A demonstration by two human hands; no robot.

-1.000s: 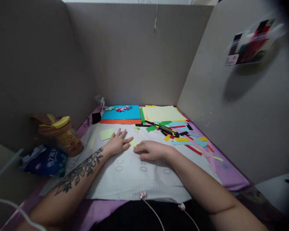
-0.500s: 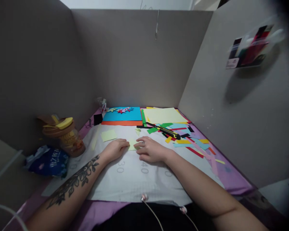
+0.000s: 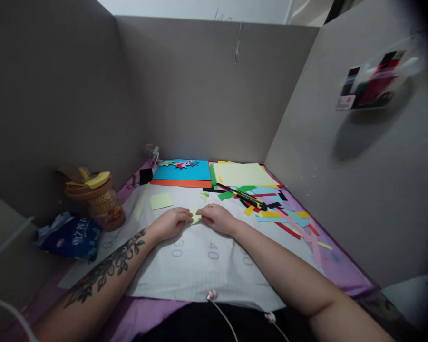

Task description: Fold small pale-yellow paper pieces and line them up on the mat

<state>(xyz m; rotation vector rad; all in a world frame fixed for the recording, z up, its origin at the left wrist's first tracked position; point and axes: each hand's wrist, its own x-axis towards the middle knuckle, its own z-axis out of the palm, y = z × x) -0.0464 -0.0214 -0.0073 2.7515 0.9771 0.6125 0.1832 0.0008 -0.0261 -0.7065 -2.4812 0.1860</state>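
head view, centre of the bench [image 3: 345,275]: a small piece of pale yellow-green paper [image 3: 195,217] lies on the white sheet [image 3: 196,270] between the two hands, above the printed 30 and 40. it is plain and matt, thin, with straight edges; its near part looks tilted or folded, though too small to be sure. its sides are partly covered by fingers. the left hand [image 3: 174,221] has its fingers bent close together at the paper's left edge; the right hand [image 3: 218,219] has its fingertips on the right part. whether either one pinches the paper, i cannot tell. a flat square of the same colour [image 3: 161,201] lies just beyond the left hand.
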